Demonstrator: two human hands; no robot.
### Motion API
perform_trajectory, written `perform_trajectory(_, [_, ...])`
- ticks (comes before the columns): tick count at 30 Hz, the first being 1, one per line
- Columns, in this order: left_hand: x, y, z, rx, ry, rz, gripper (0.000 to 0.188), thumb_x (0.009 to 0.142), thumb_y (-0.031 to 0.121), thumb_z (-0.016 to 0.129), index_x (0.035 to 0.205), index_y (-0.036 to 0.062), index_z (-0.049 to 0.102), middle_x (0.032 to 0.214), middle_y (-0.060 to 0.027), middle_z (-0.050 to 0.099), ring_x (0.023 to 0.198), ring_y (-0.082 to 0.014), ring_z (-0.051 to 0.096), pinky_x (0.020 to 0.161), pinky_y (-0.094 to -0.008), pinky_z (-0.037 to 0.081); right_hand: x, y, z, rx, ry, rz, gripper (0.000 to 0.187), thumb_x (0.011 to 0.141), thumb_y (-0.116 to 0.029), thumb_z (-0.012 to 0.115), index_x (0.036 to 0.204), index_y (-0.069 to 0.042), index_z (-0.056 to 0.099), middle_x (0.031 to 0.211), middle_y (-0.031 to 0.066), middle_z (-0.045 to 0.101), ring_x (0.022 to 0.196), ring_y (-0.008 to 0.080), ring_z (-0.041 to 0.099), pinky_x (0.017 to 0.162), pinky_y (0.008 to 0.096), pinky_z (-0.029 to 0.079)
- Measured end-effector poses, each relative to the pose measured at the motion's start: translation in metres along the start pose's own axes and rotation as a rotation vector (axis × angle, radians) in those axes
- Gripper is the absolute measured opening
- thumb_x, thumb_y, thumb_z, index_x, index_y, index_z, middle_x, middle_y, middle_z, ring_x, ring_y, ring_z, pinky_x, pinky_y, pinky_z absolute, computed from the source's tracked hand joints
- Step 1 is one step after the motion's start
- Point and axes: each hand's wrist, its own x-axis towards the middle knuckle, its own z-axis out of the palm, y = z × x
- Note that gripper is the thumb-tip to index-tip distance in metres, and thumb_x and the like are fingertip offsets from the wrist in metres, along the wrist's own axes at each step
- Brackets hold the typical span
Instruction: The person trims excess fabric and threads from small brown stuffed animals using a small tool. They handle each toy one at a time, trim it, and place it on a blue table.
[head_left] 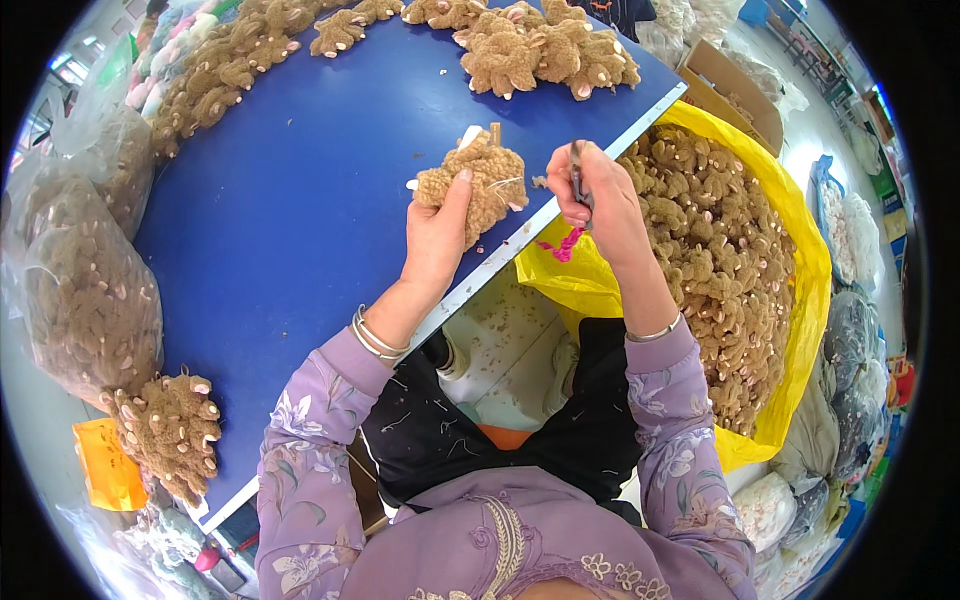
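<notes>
Sack (815,265), yellow: brown plush pieces (725,270) | left fingers (457,197) pinching plush toy (492,178) | right fingers (563,185) curled round snips (577,172)

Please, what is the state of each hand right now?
Left hand: closed, holding a brown plush piece.
Right hand: closed around a small dark tool.

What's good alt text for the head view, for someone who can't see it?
A person's left hand holds a fuzzy brown plush toy over a blue table, while the right hand grips a dark metal tool, possibly thread snips. At right, a yellow sack holds many similar plush toys; more toys lie along the table's far edge.
</notes>
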Motion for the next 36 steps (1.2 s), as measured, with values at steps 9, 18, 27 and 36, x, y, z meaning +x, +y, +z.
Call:
perform_trajectory(9, [0.001,-0.002,-0.002,-0.006,0.007,0.016,0.034,0.098,0.027,0.055,0.111,-0.0034,0.062,0.098,-0.0061,0.068,0.084,-0.0091,0.062,0.072,-0.0237,0.051,-0.013,0.002,0.009,-0.735,-0.305,-0.214,0.026,0.092,-0.022,0.059,0.090,0.004,0.057,0.084,0.0208,0.059,0.078,0.0358,0.057,0.068,0.0398,0.044])
perform_trajectory(18, [0.000,-0.003,-0.002,0.074,-0.017,0.057,0.031,0.098,0.024,0.055,0.112,-0.0030,0.062,0.099,-0.0057,0.068,0.086,-0.0089,0.062,0.073,-0.0244,0.051,-0.011,-0.005,0.013,-0.826,-0.204,-0.207,0.033,0.090,-0.026,0.062,0.081,0.005,0.058,0.070,0.0224,0.058,0.065,0.0392,0.057,0.058,0.0420,0.043])
perform_trajectory(27, [-0.002,0.000,-0.001,0.139,-0.051,0.043,0.031,0.098,0.025,0.055,0.110,-0.0025,0.064,0.096,-0.0038,0.068,0.083,-0.0068,0.061,0.071,-0.0235,0.050,-0.005,0.001,0.016,-0.787,-0.189,-0.156,0.035,0.091,-0.028,0.061,0.077,0.005,0.058,0.068,0.0214,0.057,0.063,0.0379,0.055,0.057,0.0420,0.042])
perform_trajectory(36, [-0.002,0.002,-0.003,0.171,-0.084,0.007,0.030,0.099,0.023,0.051,0.116,-0.0011,0.060,0.101,-0.0048,0.066,0.086,-0.0086,0.062,0.074,-0.0238,0.051,-0.005,0.001,0.014,-0.761,-0.190,-0.148,0.035,0.091,-0.027,0.060,0.078,0.005,0.058,0.067,0.0217,0.057,0.062,0.0376,0.055,0.057,0.0421,0.042])
